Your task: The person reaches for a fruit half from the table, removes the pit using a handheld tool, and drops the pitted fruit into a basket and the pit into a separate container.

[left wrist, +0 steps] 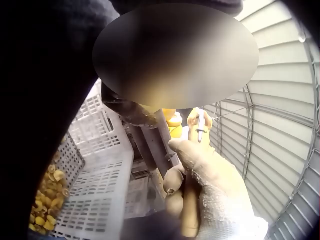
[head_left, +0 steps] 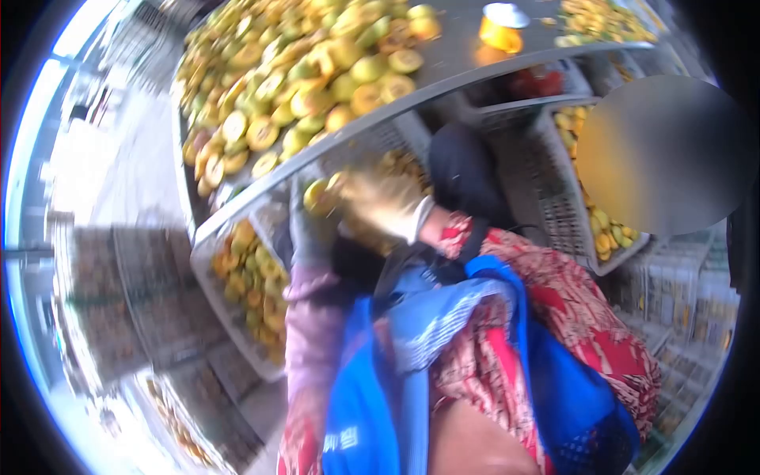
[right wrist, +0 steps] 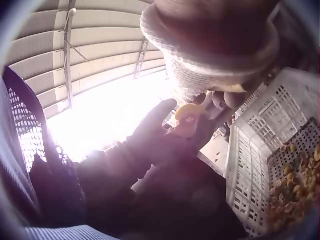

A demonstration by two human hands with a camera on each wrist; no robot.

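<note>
left hand (head_left: 310, 229): grey knit glove, lilac sleeve | right hand (head_left: 380, 204): cream knit glove, ribbed cuff | torso: blue apron over red patterned top

The person's left hand (head_left: 310, 229), in a grey glove, is raised in front of the body with its fingers curled and pinching. Its forearm in a lilac sleeve (head_left: 310, 340) rises steeply from below. The right hand (head_left: 380, 204), in a pale knit glove, meets it from the right, fingers (left wrist: 175, 180) curled closed; its wrist bends from a red patterned sleeve (head_left: 554, 285). Both hands touch.
</note>
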